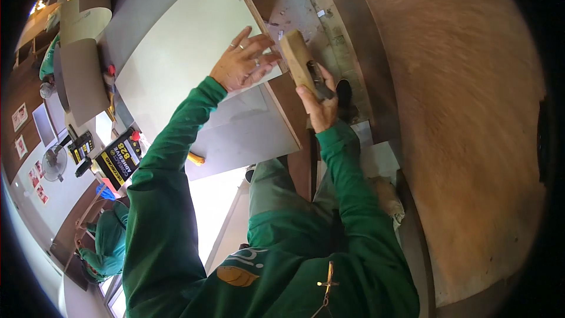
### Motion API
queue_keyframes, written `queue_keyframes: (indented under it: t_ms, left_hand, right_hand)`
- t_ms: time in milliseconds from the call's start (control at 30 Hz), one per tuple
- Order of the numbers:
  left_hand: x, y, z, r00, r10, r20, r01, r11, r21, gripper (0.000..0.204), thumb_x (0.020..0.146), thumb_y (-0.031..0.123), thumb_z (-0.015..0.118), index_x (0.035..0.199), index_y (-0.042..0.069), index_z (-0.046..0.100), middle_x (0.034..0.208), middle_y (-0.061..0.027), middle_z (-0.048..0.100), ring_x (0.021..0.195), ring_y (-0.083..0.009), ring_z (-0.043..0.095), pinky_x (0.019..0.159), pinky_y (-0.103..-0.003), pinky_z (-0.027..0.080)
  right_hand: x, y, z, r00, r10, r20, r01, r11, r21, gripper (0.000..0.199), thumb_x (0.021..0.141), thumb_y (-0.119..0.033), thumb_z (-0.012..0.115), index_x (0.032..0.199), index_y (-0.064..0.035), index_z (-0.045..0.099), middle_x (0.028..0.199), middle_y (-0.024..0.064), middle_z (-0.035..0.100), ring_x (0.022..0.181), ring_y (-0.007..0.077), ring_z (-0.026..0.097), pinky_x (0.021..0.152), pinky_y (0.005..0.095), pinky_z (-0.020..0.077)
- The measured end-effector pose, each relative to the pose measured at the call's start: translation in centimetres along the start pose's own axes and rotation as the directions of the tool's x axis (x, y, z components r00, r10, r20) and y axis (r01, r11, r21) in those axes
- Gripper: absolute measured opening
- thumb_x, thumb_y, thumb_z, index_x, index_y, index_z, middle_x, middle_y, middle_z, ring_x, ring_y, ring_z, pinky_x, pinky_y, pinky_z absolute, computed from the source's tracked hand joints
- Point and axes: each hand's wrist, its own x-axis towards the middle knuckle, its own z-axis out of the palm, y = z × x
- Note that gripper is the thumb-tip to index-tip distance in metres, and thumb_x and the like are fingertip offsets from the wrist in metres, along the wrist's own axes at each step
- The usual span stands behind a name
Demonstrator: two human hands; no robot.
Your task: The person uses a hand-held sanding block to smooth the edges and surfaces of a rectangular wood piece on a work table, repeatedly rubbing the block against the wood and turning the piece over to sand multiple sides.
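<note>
My right hand (322, 106) is closed around the rear of a wooden hand plane (298, 58), held up just off the panel's right edge. A dark metal part shows in the plane's opening near my fingers. My left hand (240, 66), with rings on it, is spread over the right edge of a pale flat panel (182, 44). Its fingers are apart and point toward the plane without visibly gripping anything. Whether the palm presses on the panel, I cannot tell. Beneath the panel lies a grey worktop (244, 126).
A yellow-handled tool (196, 159) lies on the worktop's near part. Black and yellow tins (120, 156) stand to the left, near curved sheets (88, 79). Scraps litter the floor (321, 29). A large brown wooden surface (459, 112) spans the right. Someone in green (109, 238) is at lower left.
</note>
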Motion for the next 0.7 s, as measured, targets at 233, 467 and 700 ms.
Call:
queue_keyframes:
  t_ms: [233, 467, 700]
  left_hand:
    - [0.7, -10.7, -0.1, 0.690, -0.430, -0.582, 0.509, 0.860, -0.031, 0.033, 0.097, 0.025, 0.064, 0.127, 0.010, 0.066, 0.137, -0.0143, 0.062, 0.130, -0.0352, 0.054, 0.111, -0.054, 0.038]
    - [7.3, -14.1, -1.9, 0.605, -0.488, -0.629, 0.609, 0.793, -0.029, 0.028, 0.100, 0.023, 0.054, 0.112, -0.001, 0.064, 0.108, -0.0238, 0.063, 0.103, -0.0458, 0.058, 0.096, -0.055, 0.043]
    - [7.6, -14.4, -1.2, 0.604, -0.495, -0.624, 0.612, 0.790, -0.034, 0.025, 0.100, 0.016, 0.051, 0.110, -0.002, 0.066, 0.108, -0.0259, 0.063, 0.103, -0.0469, 0.058, 0.093, -0.055, 0.045]
  right_hand:
    - [-0.2, 0.9, 2.9, 0.994, -0.112, 0.020, 0.113, 0.965, -0.238, 0.070, 0.084, -0.021, 0.083, 0.144, -0.0022, 0.052, 0.135, 0.0152, 0.061, 0.123, 0.0236, 0.059, 0.104, 0.0385, 0.0493]
    - [-0.5, 2.4, 2.4, 0.994, -0.099, 0.045, 0.106, 0.981, -0.165, 0.077, 0.084, -0.011, 0.082, 0.152, -0.0018, 0.046, 0.139, 0.0171, 0.061, 0.122, 0.0243, 0.062, 0.103, 0.0366, 0.0513]
    - [6.9, 0.5, 7.4, 0.988, -0.134, 0.072, 0.147, 0.966, -0.213, 0.075, 0.085, -0.008, 0.080, 0.152, -0.0013, 0.046, 0.140, 0.0156, 0.060, 0.124, 0.0234, 0.059, 0.104, 0.0354, 0.0509]
